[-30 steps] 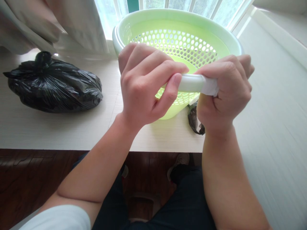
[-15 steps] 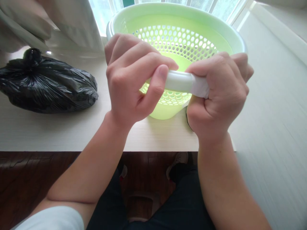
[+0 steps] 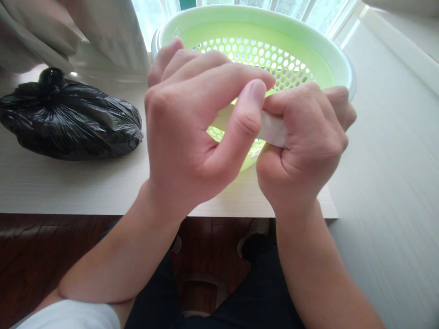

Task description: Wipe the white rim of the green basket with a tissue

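Observation:
A white roll-like object (image 3: 273,130) is held between my two hands, in front of a green plastic basket (image 3: 318,55) with a perforated wall. My right hand (image 3: 303,144) is wrapped round its right end. The thumb and index finger of my left hand (image 3: 202,123) pinch at its left part, close to the right hand's fingers. Much of the object is hidden behind the left thumb, so I cannot tell exactly what it is.
On the left of the pale table (image 3: 68,187) lies a knotted black plastic bag (image 3: 77,119). A curtain (image 3: 106,36) hangs behind it, beside a window. My legs and shoes show below the table edge, over a dark wooden floor (image 3: 41,256).
My left hand has moved right along the white object, covering more of it and coming close to my right hand. My right hand has shifted slightly left, still holding on.

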{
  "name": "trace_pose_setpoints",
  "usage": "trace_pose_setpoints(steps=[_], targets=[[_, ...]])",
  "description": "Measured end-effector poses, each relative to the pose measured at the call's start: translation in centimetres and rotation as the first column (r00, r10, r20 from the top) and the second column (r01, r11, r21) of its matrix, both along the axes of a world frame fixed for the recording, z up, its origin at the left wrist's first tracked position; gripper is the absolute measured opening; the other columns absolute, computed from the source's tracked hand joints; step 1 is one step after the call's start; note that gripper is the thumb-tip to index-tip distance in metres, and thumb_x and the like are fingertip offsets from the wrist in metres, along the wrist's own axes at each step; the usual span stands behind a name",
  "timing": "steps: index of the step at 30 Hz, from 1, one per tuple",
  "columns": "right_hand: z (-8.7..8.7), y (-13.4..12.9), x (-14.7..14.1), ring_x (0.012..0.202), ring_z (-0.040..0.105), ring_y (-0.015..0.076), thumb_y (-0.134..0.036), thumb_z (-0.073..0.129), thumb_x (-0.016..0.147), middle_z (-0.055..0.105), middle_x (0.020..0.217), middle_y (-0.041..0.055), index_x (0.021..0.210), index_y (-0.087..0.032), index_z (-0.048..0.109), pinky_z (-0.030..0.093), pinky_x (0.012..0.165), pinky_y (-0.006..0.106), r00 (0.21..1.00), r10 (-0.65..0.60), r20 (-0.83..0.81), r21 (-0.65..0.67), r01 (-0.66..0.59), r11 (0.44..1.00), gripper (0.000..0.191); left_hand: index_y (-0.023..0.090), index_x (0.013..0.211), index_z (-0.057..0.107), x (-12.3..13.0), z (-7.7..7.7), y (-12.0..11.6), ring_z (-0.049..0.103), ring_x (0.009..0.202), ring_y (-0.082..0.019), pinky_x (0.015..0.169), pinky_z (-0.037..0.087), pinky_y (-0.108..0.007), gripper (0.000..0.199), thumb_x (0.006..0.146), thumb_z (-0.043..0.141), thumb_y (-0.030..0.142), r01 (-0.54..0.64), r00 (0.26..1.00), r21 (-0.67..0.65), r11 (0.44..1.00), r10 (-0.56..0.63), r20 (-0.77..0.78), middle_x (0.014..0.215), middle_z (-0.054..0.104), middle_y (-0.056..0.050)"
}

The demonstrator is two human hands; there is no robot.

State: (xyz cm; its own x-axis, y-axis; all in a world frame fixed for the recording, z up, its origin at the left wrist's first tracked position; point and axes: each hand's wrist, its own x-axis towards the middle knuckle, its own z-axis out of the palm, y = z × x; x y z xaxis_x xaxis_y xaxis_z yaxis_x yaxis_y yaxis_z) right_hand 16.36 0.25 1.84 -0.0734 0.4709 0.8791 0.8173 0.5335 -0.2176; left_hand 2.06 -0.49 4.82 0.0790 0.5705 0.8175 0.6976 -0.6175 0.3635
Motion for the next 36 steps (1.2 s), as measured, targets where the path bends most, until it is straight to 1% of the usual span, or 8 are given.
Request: trace_pose_setpoints(steps=[4, 8, 13, 16, 21, 26, 31, 36], targets=[[0.1, 0.1, -0.3, 0.089, 0.058, 0.0161, -0.012, 0.043, 0.1, 0.063, 0.081, 0.0008, 0.09, -0.022, 0.07, 0.045, 0.089, 0.04, 1.0, -0.006, -0.002, 0.031, 0.006, 1.0, 0.03, 0.029, 0.103, 0.079, 0.7, -0.8, 0.1, 0.071, 0.109, -0.018, 0.125, 0.04, -0.053, 0.027, 0.103, 0.052, 0.03, -0.049, 0.998, -0.011, 0.999, 0.049, -0.05, 0.096, 0.078, 0.004], [0.2, 0.1, -0.3, 0.09, 0.058, 0.0165, -0.013, 0.045, 0.1, 0.066, 0.084, 0.0007, 0.093, -0.021, 0.071, 0.045, 0.089, 0.04, 1.0, 0.014, 0.002, 0.039, -0.015, 0.999, 0.029, 0.027, 0.09, 0.076, 0.7, -1.7, 0.9, 0.069, 0.104, -0.017, 0.12, 0.044, -0.048, 0.03, 0.103, 0.048, 0.028, -0.094, 0.994, 0.065, 0.993, 0.098, -0.056, 0.088, 0.075, 0.003], [0.1, 0.3, -0.1, 0.091, 0.06, 0.0185, -0.014, 0.042, 0.1, 0.065, 0.083, 0.0016, 0.093, -0.025, 0.071, 0.046, 0.09, 0.042, 1.0, 0.004, 0.02, 0.029, -0.004, 1.0, 0.032, 0.026, 0.082, 0.072, 0.7, -2.5, 1.6, 0.069, 0.099, -0.021, 0.115, 0.043, -0.053, 0.032, 0.102, 0.047, 0.031, -0.079, 0.997, 0.162, 0.984, 0.077, 0.014, 0.081, 0.071, 0.0], [0.1, 0.4, 0.1, 0.089, 0.059, 0.018, -0.014, 0.043, 0.1, 0.065, 0.082, 0.0015, 0.093, -0.023, 0.071, 0.044, 0.088, 0.041, 0.999, 0.032, 0.033, 0.058, -0.034, 0.998, 0.03, 0.025, 0.08, 0.07, 0.8, -2.8, 2.0, 0.068, 0.096, -0.02, 0.112, 0.044, -0.053, 0.033, 0.102, 0.047, 0.032, -0.08, 0.997, 0.206, 0.975, 0.077, 0.025, 0.079, 0.07, 0.0], [-0.1, 0.6, 0.3, 0.089, 0.059, 0.016, -0.014, 0.045, 0.102, 0.064, 0.082, -0.0005, 0.096, -0.023, 0.071, 0.041, 0.09, 0.04, 0.998, 0.056, 0.023, 0.044, -0.057, 0.997, 0.028, 0.026, 0.082, 0.07, 0.6, -2.9, 2.2, 0.066, 0.094, -0.018, 0.107, 0.048, -0.048, 0.029, 0.101, 0.047, 0.029, -0.087, 0.996, 0.244, 0.966, 0.091, -0.006, 0.081, 0.072, 0.001], [-0.6, 1.1, 0.8, 0.089, 0.057, 0.0176, -0.009, 0.047, 0.095, 0.062, 0.084, 0.0, 0.1, -0.026, 0.068, 0.039, 0.09, 0.04, 0.997, 0.064, 0.049, 0.098, -0.069, 0.993, 0.027, 0.026, 0.089, 0.069, 0.3, -3.0, 2.2, 0.063, 0.097, -0.016, 0.109, 0.043, -0.043, 0.03, 0.104, 0.043, 0.025, -0.109, 0.986, 0.241, 0.964, 0.135, -0.096, 0.085, 0.072, 0.002], [-0.8, 1.3, 1.3, 0.094, 0.057, 0.0185, -0.008, 0.047, 0.092, 0.063, 0.09, 0.001, 0.104, -0.027, 0.067, 0.041, 0.096, 0.042, 0.994, 0.082, 0.071, 0.048, -0.085, 0.995, 0.03, 0.026, 0.087, 0.069, 0.2, -3.0, 2.5, 0.063, 0.092, -0.016, 0.107, 0.042, -0.042, 0.029, 0.104, 0.046, 0.031, -0.053, 0.995, 0.276, 0.96, 0.074, -0.064, 0.083, 0.072, 0.002], [-0.4, 0.8, 1.5, 0.1, 0.059, 0.0207, -0.011, 0.044, 0.093, 0.063, 0.094, 0.0027, 0.107, -0.027, 0.068, 0.043, 0.1, 0.044, 0.994, 0.069, 0.079, -0.013, -0.068, 0.998, 0.032, 0.026, 0.089, 0.071, 0.3, -2.9, 2.4, 0.064, 0.094, -0.017, 0.108, 0.041, -0.043, 0.029, 0.104, 0.046, 0.032, -0.047, 0.996, 0.255, 0.966, 0.064, -0.056, 0.085, 0.073, 0.002]])
